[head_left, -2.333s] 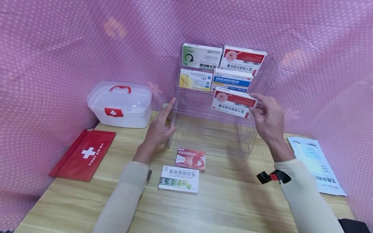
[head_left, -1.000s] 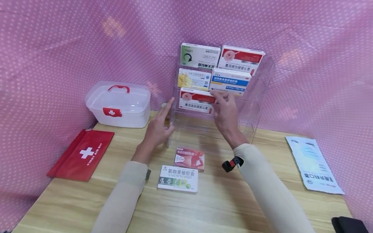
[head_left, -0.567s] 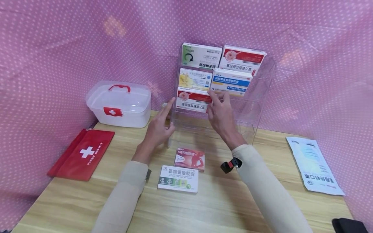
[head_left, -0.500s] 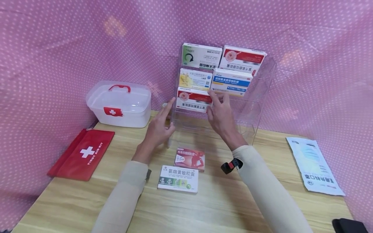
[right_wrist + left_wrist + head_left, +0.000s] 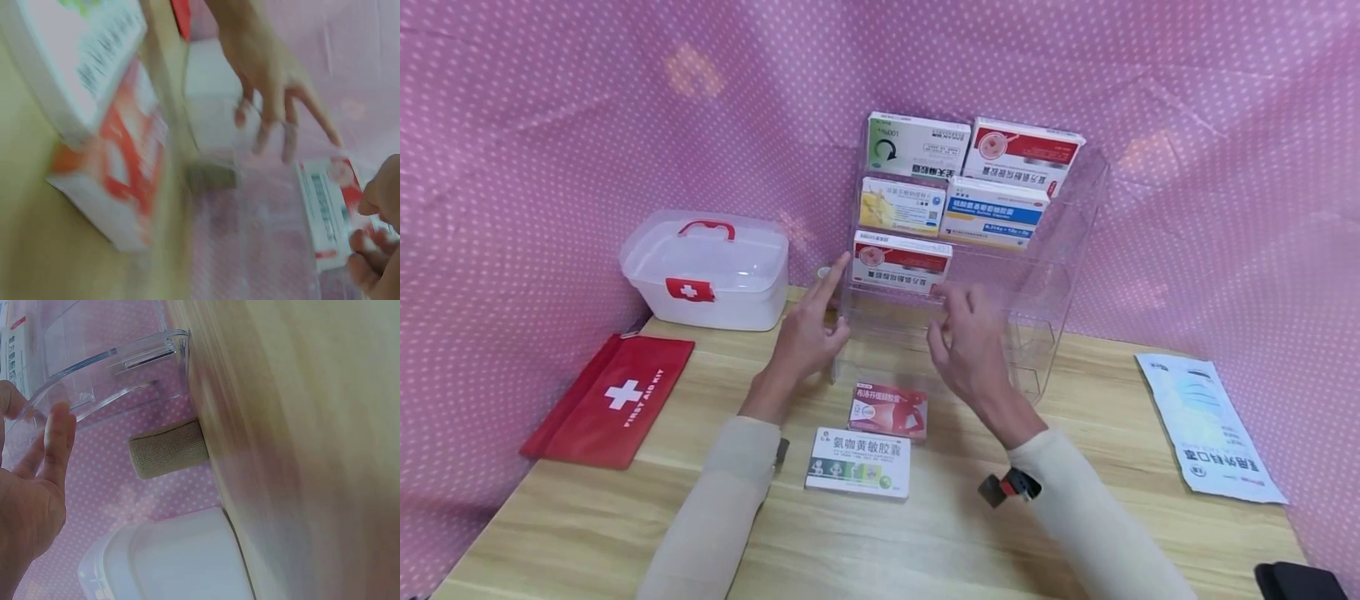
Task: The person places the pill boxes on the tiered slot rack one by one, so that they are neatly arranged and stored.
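Observation:
A clear stepped display rack (image 5: 1037, 275) stands at the back of the table. On its third tier, at the left end, leans a red-and-white medicine box (image 5: 901, 265). My right hand (image 5: 973, 346) is just below and right of that box, fingers loosely bent, nothing between them. With fingers extended, my left hand (image 5: 805, 333) rests against the rack's left side; the left wrist view shows its fingertips (image 5: 57, 415) at the clear side panel. Above are a green-and-white box (image 5: 919, 146), another red-and-white box (image 5: 1024, 154), a yellow-and-white box (image 5: 901, 207) and a blue-and-white box (image 5: 995, 212).
In front of the rack lie a pink-red medicine box (image 5: 887, 410) and a white-green one (image 5: 857, 463). Leftward are a white first-aid case (image 5: 722, 292) and a red pouch (image 5: 613, 400). A tan bandage roll (image 5: 167, 449) stands behind my left hand. A mask packet (image 5: 1210, 425) lies right.
My right hand carried the red-and-white box leftward to the third tier's left end, let go of it and drew back downward. The left hand stays at the rack's side.

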### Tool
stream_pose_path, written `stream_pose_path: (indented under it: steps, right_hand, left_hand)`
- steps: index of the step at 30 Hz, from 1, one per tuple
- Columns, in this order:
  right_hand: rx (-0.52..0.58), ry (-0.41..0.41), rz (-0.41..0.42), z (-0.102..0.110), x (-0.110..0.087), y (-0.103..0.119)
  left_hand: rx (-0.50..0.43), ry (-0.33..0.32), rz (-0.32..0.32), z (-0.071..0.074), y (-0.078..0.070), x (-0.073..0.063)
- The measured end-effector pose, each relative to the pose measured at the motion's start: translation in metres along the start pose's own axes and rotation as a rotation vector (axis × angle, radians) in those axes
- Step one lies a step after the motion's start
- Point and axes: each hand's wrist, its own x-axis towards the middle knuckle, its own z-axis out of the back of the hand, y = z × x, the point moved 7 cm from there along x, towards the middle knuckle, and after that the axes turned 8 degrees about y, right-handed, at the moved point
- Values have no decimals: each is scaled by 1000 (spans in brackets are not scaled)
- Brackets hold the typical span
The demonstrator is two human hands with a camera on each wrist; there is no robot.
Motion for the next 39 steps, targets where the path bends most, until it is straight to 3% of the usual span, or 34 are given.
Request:
stream_pose_path:
  steps: [7, 12, 19, 24, 27, 30, 36, 39]
  right_hand:
    - [-35, 482, -99, -59, -63, 3]
    - [-22, 672, -122, -81, -99, 1]
    - [-32, 721, -190, -79, -121, -5]
    - [137, 712, -351, -68, -135, -24]
    - [241, 720, -386, -60, -145, -36]
    - [300, 737, -351, -50, -153, -44]
    - [268, 725, -222, -34, -163, -51]
    - [296, 727, -199, -31, -166, -52]
  left_hand:
    - [-3, 4, 14, 0, 0, 0]
    - [2, 9, 26, 0, 2, 0]
    - [4, 12, 29, 0, 2, -1]
    - [1, 14, 24, 0, 0, -1]
    - [1, 17, 24, -1, -1, -1]
    - [1, 20, 24, 0, -2, 0]
    - [-15, 30, 37, -1, -1, 0]
    - [-17, 31, 50, -2, 0, 0]
